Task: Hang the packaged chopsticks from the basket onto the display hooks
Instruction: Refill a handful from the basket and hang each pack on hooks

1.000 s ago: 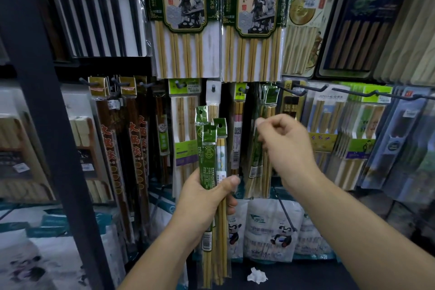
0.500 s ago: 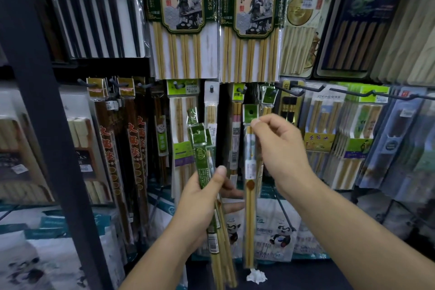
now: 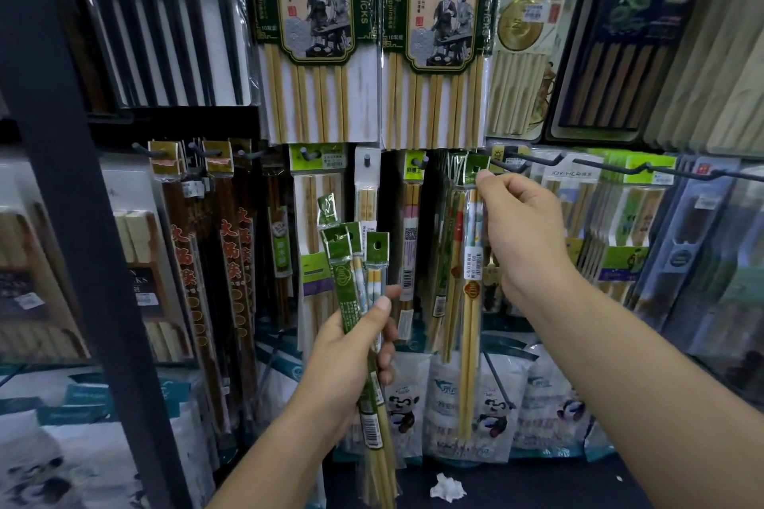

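Single chopstick pack (image 3: 470, 302): clear sleeve, green header card with a punched hole at the top, two pale bamboo sticks with a small round red mark partway down and a white barcode label above it. It hangs vertically in front of the middle display row, just left of the right hand (image 3: 521, 228). The right hand pinches the green header between thumb and forefinger, with the other fingers curled loosely behind. The header sits at the tip of a dark display hook (image 3: 509, 162); whether the hole is on the hook cannot be told. More green-header packs hang immediately behind it. The left hand (image 3: 350, 349), lower and to the left, grips a bundle of packs (image 3: 355, 260) around its middle, with the thumb pressed across the front. The bundle is fanned slightly, with its green headers up and its stick ends pointing below the wrist. Surroundings: two large hot-pot chopstick packs (image 3: 314, 33) on the row above, a black chopstick set (image 3: 165, 37) upper left, and dark red-lettered packs (image 3: 231, 260) to the left. A dark shelf upright (image 3: 70, 219) crosses the left foreground. Panda-printed bags (image 3: 488, 409) line the bottom shelf, and a crumpled white scrap (image 3: 448, 488) lies in front of them.
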{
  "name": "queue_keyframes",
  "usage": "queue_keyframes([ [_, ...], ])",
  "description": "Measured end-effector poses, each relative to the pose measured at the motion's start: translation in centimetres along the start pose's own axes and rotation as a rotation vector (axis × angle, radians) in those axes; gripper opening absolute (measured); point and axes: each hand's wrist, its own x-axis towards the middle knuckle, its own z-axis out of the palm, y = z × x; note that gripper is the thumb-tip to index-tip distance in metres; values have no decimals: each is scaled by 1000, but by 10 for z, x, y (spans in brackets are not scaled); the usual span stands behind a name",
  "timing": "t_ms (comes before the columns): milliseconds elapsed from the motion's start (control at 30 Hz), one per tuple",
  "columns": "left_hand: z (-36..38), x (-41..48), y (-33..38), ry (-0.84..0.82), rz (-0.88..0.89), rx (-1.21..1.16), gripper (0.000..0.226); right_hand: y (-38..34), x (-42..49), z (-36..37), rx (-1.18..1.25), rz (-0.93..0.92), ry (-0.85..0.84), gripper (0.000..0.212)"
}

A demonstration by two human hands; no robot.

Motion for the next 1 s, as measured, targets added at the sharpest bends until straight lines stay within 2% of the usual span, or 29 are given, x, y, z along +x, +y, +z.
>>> queue_keyframes([
  [100,0,1,-1,7,4,16,22,0,2,0,-3,-21,8,48],
  [333,-1,3,-4,-3,-1,45,22,3,5,1,-29,0,16,50],
  [667,-2,3,-4,-25,21,80,15,31,16,-1,-274,-120,40,37],
  [800,-3,3,-6,-47,29,122,34,33,16,-2,-283,-126,62,37],
  [900,-5,4,-6,-69,51,175,29,32,1,-2,-259,-135,120,36],
  [1000,-2,3,-5,-88,62,161,21,35,-23,2,-299,-93,0,32],
])
